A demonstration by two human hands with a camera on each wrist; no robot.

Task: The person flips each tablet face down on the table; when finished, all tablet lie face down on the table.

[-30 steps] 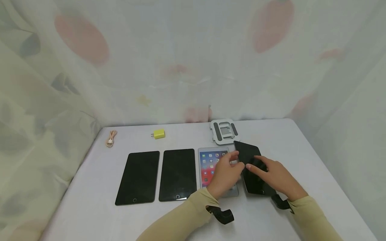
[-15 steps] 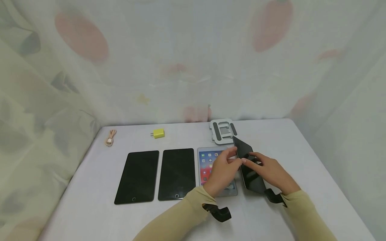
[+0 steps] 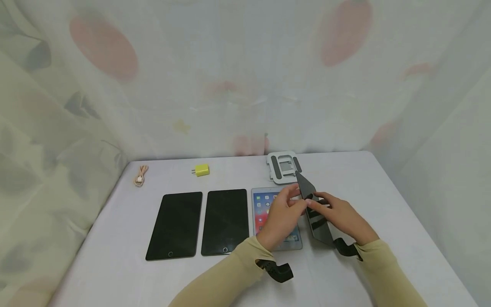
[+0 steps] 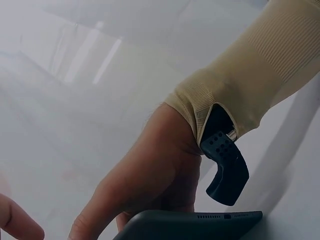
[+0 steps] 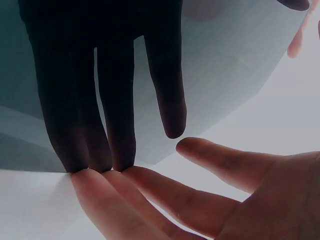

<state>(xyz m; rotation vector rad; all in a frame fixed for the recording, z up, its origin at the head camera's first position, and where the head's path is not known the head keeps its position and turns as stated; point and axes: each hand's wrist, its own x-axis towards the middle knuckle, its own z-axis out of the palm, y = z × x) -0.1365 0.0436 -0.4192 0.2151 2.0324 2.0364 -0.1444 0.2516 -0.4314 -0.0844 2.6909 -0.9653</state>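
Note:
A black tablet (image 3: 321, 228) is tilted up on its side at the right, its dark screen facing right. My left hand (image 3: 281, 216) grips its left edge, with fingers partly hidden behind it. In the left wrist view, the tablet's edge (image 4: 205, 216) crosses below my left hand (image 4: 155, 172). My right hand (image 3: 347, 218) is at the screen side, its thumb near the left fingertips. The right wrist view has several extended fingers of my right hand (image 5: 265, 197) touching the glossy screen (image 5: 220, 70), which mirrors them; one finger is clear of it.
A white tablet with a lit screen (image 3: 262, 209) lies partly under my left hand. Two black tablets (image 3: 175, 226) (image 3: 225, 221) lie left of it. Behind are a silver stand (image 3: 276, 168), a yellow charger (image 3: 202, 170) and a coiled cable (image 3: 140, 175). Curtains surround the table (image 3: 115, 238).
The held tablet has turned up more steeply, its right side rising and its screen appearing narrower. Both hands have shifted slightly left and away from the table's front.

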